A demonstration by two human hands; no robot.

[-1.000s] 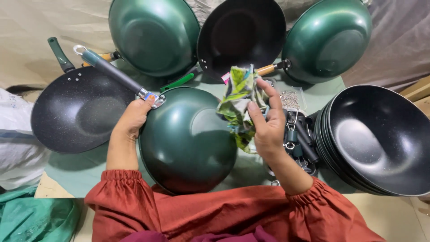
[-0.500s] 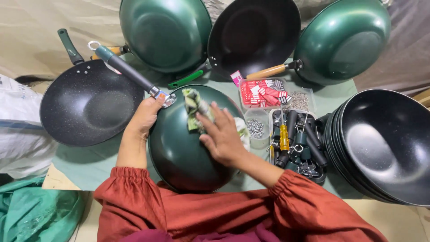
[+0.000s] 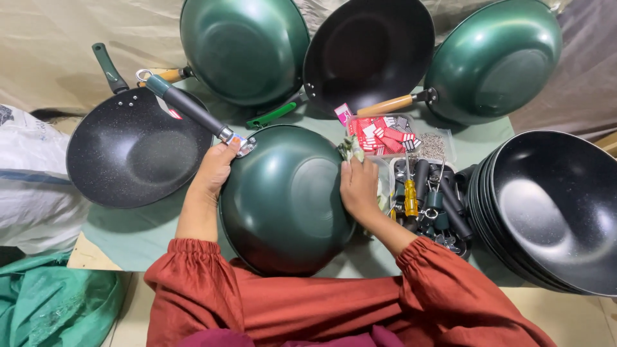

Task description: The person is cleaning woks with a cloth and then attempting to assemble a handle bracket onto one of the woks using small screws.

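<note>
A dark green wok [image 3: 283,196] lies upside down in front of me, its dark handle [image 3: 186,109] pointing up and left. My left hand [image 3: 215,168] grips the wok's rim where the handle joins. My right hand [image 3: 358,186] presses a crumpled green and white cloth [image 3: 352,149] against the wok's right edge. Red sleeves cover both my forearms.
A speckled black wok [image 3: 132,154] sits to the left. Three more woks [image 3: 247,45] lean at the back. Several stacked black woks [image 3: 553,205] stand on the right. A clear tray [image 3: 424,186] holds screwdrivers, screws and red tags. A white sack [image 3: 32,180] lies far left.
My right hand brought the cloth down from above the wok, wiped across its bottom, and now rests at the wok's right edge. My left hand stayed at the handle joint.
</note>
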